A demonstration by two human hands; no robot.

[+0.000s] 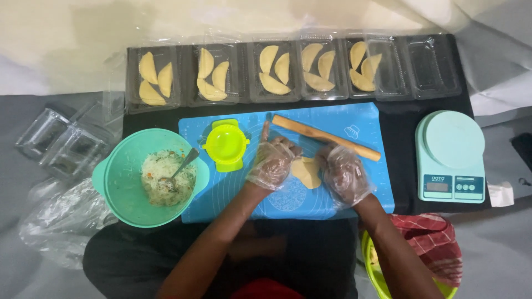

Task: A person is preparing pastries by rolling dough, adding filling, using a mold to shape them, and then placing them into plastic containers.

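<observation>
Both my hands wear clear plastic gloves over a blue rolling mat (354, 119). My left hand (271, 161) and my right hand (343, 174) hold a small flat piece of yellow dough (307, 171) between them, fingers pinching its edges. Just beyond my hands a wooden rolling pin (327, 138) lies slanted on the mat. A yellow-green dumpling press (225, 145) sits open at the mat's left. A green bowl (119, 182) of rice-like filling with a metal spoon (180, 169) stands left of the mat.
Several clear plastic trays (152, 77) with folded yellow pastries line the back; the far-right tray (432, 66) holds none. A mint kitchen scale (450, 155) stands right. Spare clear containers (61, 141) and a plastic bag (61, 221) lie left. A red checked cloth (432, 243) covers a bowl near my right elbow.
</observation>
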